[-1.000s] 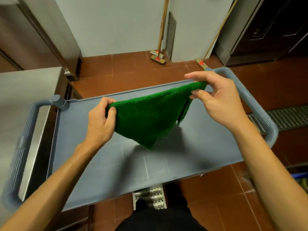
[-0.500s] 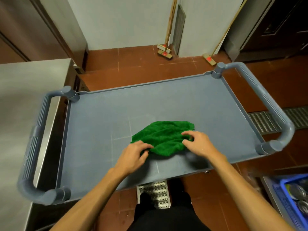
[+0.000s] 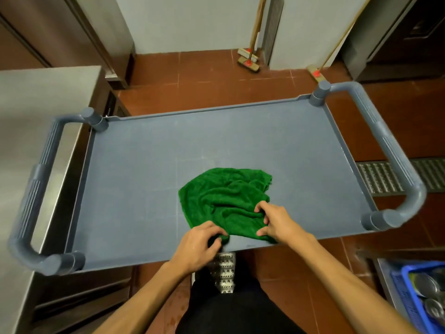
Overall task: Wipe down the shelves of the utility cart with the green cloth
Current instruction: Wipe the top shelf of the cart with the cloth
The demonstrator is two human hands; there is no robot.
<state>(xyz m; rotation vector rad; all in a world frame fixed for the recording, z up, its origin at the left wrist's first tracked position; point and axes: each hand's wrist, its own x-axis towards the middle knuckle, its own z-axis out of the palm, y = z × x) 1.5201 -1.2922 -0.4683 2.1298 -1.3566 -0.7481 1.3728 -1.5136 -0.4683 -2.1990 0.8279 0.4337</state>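
Nearest the person, the left hand (image 3: 199, 242) is curling its fingers round the near corner of the green cloth (image 3: 226, 196), and the right hand (image 3: 277, 220) is pinching a fold of it just beside. Both are grasping the fabric, neither lying flat on it. The cloth is lying crumpled on the top shelf (image 3: 144, 177) of the utility cart, close to its near edge and a little right of the middle. The person seems to be gathering the cloth into a wad, so wiping is likely only beginning. The next move is probably calling for one hand pressing the wad down and sweeping it out toward the corners. The cart's lower shelves are not showing. Equally near, at the person's right, a blue crate (image 3: 399, 285) is holding several round metal pieces (image 3: 426, 283), tins or lids; which, I cannot tell. Farther off, a floor drain grate (image 3: 380, 179) is running beside the cart's right handle (image 3: 395, 153), and brooms (image 3: 248, 61) are leaning at the far wall.
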